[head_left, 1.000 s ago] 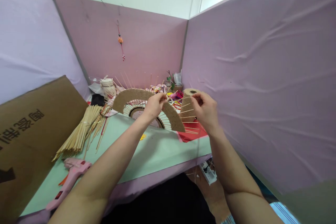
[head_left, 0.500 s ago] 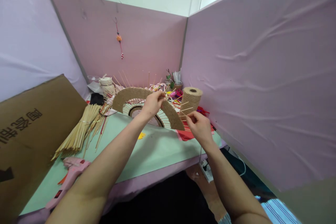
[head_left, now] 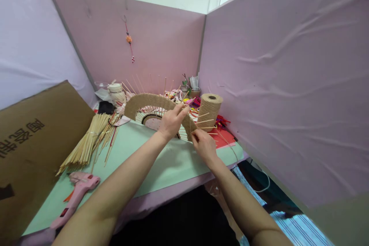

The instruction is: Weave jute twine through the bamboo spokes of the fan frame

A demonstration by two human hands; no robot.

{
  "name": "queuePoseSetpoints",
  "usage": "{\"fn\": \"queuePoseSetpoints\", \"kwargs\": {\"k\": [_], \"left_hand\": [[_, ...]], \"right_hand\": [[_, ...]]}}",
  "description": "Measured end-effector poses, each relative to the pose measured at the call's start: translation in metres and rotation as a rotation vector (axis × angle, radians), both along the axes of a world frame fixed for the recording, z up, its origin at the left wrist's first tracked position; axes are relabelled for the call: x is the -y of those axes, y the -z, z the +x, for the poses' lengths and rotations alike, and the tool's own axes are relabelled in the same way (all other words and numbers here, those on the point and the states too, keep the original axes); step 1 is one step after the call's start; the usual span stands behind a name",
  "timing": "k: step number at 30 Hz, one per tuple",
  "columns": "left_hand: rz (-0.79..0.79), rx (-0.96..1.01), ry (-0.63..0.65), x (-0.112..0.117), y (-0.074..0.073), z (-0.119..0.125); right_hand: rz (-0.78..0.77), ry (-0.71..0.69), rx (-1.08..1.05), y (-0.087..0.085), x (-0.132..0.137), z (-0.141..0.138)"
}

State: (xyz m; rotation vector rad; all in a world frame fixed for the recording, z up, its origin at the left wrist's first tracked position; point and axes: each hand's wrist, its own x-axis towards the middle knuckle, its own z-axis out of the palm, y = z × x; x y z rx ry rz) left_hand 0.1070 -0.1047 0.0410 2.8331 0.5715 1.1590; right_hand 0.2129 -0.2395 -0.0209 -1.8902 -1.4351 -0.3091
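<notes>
A half-round frame stands on the table, with a twine-woven band and thin wooden sticks fanning out past its rim. Inside the arch is a pale dotted half-disc with a dark edge. My left hand grips the upper right part of the band, fingers closed over its top. Lower on the right, my right hand pinches jute twine close against the band, though its fingertips partly hide the strand. Just behind stands a big spool of jute twine. A loose twine strand trails over red paper.
A bundle of wooden sticks and a pink glue gun lie at the left, beside a cardboard sheet. A lidded jar, ribbons and a potted plant crowd the back. Pink partitions enclose the table.
My right hand has moved left and slightly down, from out beside the sticks to the band. My left hand has shifted slightly right and down along it, and the view has turned slightly.
</notes>
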Motion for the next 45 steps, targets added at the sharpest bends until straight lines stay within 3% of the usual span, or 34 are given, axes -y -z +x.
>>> {"fn": "queuePoseSetpoints", "kwargs": {"k": [6, 13, 18, 22, 26, 29, 33, 37, 41, 45], "left_hand": [[0.01, -0.188, -0.031, 0.025, -0.01, 0.004], [-0.121, -0.053, -0.089, 0.021, -0.013, 0.01], [-0.144, 0.013, -0.108, 0.016, -0.007, 0.015], [-0.133, 0.021, -0.115, 0.017, -0.006, 0.016], [-0.133, 0.025, -0.104, 0.017, -0.006, 0.015], [-0.131, 0.03, -0.102, 0.017, -0.007, 0.014], [-0.121, 0.016, -0.114, 0.018, -0.007, 0.013], [-0.132, 0.022, -0.109, 0.018, -0.008, 0.013], [-0.129, 0.036, -0.112, 0.017, -0.009, 0.013], [-0.104, 0.012, -0.103, 0.018, -0.009, 0.015]], "right_hand": [[-0.016, -0.01, -0.002, 0.006, 0.003, 0.006], [0.047, -0.051, -0.06, 0.001, 0.02, 0.016], [0.154, -0.097, -0.146, -0.018, 0.046, 0.025], [0.273, -0.038, -0.252, -0.042, 0.061, 0.035], [0.35, 0.012, -0.285, -0.061, 0.053, 0.05], [0.376, 0.03, -0.326, -0.065, 0.038, 0.061], [0.324, 0.078, -0.381, -0.059, 0.032, 0.069], [0.3, 0.103, -0.278, -0.045, 0.046, 0.054], [0.172, 0.027, -0.066, -0.016, 0.05, 0.026], [-0.038, 0.039, 0.118, 0.013, 0.028, 0.01]]}}
